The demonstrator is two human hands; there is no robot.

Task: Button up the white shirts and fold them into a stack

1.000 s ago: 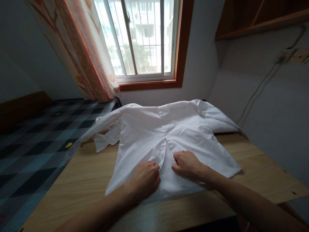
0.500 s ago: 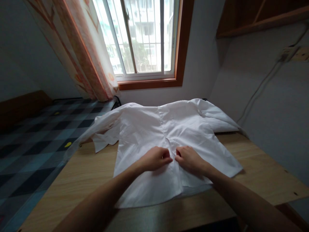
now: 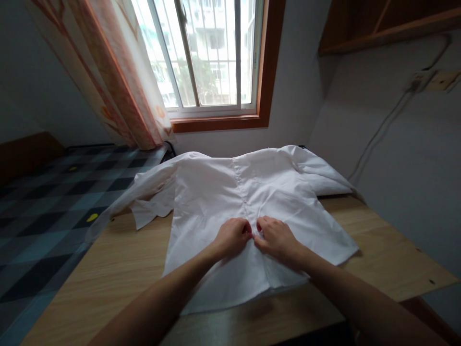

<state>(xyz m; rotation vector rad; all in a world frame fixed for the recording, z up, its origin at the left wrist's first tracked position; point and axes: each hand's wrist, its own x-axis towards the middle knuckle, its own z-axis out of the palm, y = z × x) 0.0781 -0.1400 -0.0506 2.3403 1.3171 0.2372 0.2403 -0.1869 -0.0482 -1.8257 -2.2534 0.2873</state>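
Note:
A white long-sleeved shirt [image 3: 205, 192] lies spread out on a wooden table [image 3: 133, 259], its hem toward me and its sleeves out to both sides. The front placket runs down its middle. My left hand [image 3: 233, 235] is closed in a pinch on the placket, low on the shirt. Close beside it, my right hand [image 3: 275, 238] pinches the placket from the other side, and the fingertips of both almost meet. Whatever button or edge lies between the fingers is too small to make out.
To the left is a bed with a checked cover [image 3: 39, 226]. A patterned curtain [image 3: 122, 81] hangs beside the barred window [image 3: 212, 62] behind the table. On the right wall are a wooden shelf [image 3: 389, 33] and a socket with a cable [image 3: 419, 80].
Both hands have drawn closer together at the placket, and the gap between the front edges below them has narrowed. The view has shifted slightly.

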